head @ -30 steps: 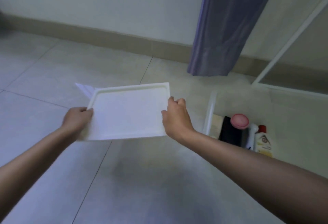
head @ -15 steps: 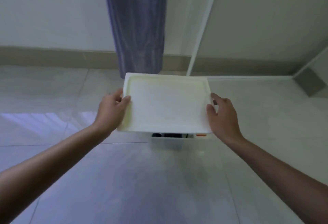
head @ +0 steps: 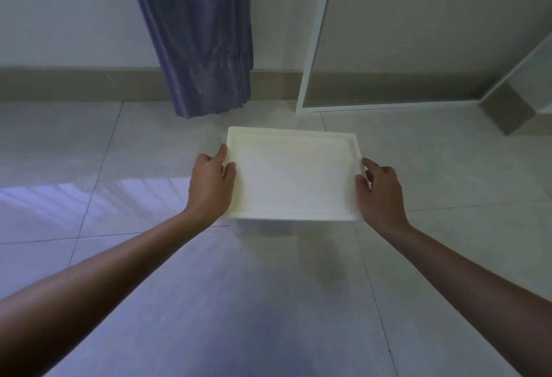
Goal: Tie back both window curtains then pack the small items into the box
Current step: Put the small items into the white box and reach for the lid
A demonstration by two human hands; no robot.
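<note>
box under white lid [head: 291, 173]: hidden, contents not visible | curtain [head: 197, 36] behind lid: top cut off | fingertips under lid edges: hidden

White lid [head: 291, 173] flat atop box

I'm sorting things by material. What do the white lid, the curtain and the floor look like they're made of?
Lid: probably moulded plastic, matte white, with a raised rim and rounded corners. Curtain: woven fabric with a slight sheen, hanging in soft folds. Floor: glossy tile, likely ceramic, with grout lines and window light reflected.
</note>
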